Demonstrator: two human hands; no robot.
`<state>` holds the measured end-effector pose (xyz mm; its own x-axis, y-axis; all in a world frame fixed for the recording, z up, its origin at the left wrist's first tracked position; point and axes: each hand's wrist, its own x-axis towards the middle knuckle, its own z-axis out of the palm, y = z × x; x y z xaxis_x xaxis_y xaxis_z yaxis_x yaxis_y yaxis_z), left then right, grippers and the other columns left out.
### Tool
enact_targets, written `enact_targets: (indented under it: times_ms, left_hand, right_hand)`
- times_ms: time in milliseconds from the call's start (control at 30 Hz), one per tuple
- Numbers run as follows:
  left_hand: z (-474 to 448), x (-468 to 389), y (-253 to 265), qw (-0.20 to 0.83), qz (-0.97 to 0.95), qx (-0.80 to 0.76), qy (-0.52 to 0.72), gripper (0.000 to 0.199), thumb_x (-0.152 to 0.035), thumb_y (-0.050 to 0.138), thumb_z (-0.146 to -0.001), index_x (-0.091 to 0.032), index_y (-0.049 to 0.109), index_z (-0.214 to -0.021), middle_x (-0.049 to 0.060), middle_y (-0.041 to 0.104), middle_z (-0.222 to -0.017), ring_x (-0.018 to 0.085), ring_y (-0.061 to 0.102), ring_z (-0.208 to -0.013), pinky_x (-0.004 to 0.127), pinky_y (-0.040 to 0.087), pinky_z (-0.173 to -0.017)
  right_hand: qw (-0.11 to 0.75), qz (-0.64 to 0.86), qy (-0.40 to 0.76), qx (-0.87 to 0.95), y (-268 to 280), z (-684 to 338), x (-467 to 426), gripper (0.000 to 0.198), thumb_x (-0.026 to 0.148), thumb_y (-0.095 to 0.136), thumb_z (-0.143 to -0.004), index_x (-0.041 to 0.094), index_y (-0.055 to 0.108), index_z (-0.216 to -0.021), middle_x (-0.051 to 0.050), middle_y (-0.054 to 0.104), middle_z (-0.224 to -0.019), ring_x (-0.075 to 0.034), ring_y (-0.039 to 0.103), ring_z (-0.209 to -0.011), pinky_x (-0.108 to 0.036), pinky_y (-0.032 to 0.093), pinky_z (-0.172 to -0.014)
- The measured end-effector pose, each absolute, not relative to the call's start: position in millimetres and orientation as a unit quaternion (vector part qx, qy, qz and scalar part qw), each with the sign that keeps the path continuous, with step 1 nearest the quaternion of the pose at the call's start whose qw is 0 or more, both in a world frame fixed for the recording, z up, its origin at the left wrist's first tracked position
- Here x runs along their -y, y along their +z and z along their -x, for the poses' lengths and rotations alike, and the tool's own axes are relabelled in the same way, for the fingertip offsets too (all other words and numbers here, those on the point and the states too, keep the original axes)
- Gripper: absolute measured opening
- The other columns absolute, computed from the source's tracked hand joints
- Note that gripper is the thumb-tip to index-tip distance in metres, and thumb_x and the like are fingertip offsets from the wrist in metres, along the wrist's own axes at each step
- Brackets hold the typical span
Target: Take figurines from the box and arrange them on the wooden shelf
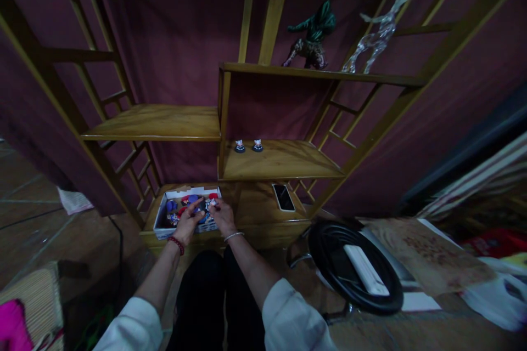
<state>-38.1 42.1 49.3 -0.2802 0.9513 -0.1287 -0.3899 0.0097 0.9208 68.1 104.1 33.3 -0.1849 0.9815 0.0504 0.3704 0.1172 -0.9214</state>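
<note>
A shallow white cardboard box point(162, 214) stands on the bottom shelf, filled with small figurines in blue, red and white. Over the middle of the box is my left hand point(188, 223), its index finger and thumb set around a small dark piece point(201, 205) that looks like a figurine base. Beside it, my right hand point(224, 217) pinches a small white figurine point(213, 204) at the box's right end. The two hands are close together. Fingers partly hide both small pieces and the box contents.
Two small white figurines on dark bases, a left one point(239, 146) and a right one point(257, 146), stand on the middle shelf point(284, 162). A phone point(284, 197) lies right of the box. Higher up are a green-and-brown statue point(313, 38) and a clear deer figure point(376, 35). A black stool point(329, 271) stands at right.
</note>
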Motion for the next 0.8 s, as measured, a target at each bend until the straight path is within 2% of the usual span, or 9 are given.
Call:
enact_targets:
  times_ms: [300, 433, 567, 800]
  left_hand:
    - [30, -26, 71, 0.528, -0.31, -0.443, 0.655, 0.054, -0.025, 0.073, -0.058, -0.022, 0.059, -0.109, 0.004, 0.058, -0.113, 0.016, 0.054, -0.1, 0.029, 0.04, -0.089]
    - [22, -17, 88, 0.52, -0.328, -0.436, 0.658, 0.051, -0.024, 0.071, -0.06, -0.022, 0.059, -0.11, 0.003, 0.057, -0.115, 0.015, 0.053, -0.102, 0.027, 0.04, -0.089]
    - [13, -9, 103, 0.509, -0.346, -0.435, 0.658, 0.052, -0.024, 0.071, -0.062, -0.022, 0.057, -0.112, 0.004, 0.058, -0.113, 0.016, 0.053, -0.1, 0.025, 0.041, -0.086]
    - [-3, -4, 113, 0.526, -0.36, -0.384, 0.668, 0.048, -0.024, 0.069, -0.065, -0.023, 0.057, -0.111, 0.004, 0.055, -0.115, 0.02, 0.048, -0.109, 0.032, 0.041, -0.092]
  right_hand:
    - [0.39, 0.522, 0.414, 0.635, 61, -77, -85, 0.026, 0.03, 0.054, -0.073, 0.024, 0.063, -0.097, 0.003, 0.066, -0.08, -0.012, 0.061, -0.069, -0.021, 0.048, -0.063]
    - [0.412, 0.497, 0.419, 0.639, 76, -85, -79, 0.024, 0.032, 0.052, -0.074, 0.023, 0.062, -0.094, 0.002, 0.066, -0.076, -0.012, 0.059, -0.063, -0.022, 0.048, -0.061]
    - [0.437, 0.478, 0.423, 0.634, 90, -96, -73, 0.022, 0.033, 0.053, -0.074, 0.022, 0.062, -0.091, 0.002, 0.066, -0.076, -0.012, 0.06, -0.067, -0.022, 0.048, -0.062]
    - [0.46, 0.459, 0.442, 0.619, 109, -116, -67, 0.023, 0.033, 0.057, -0.071, 0.022, 0.062, -0.09, 0.001, 0.065, -0.077, -0.013, 0.059, -0.069, -0.023, 0.049, -0.061]
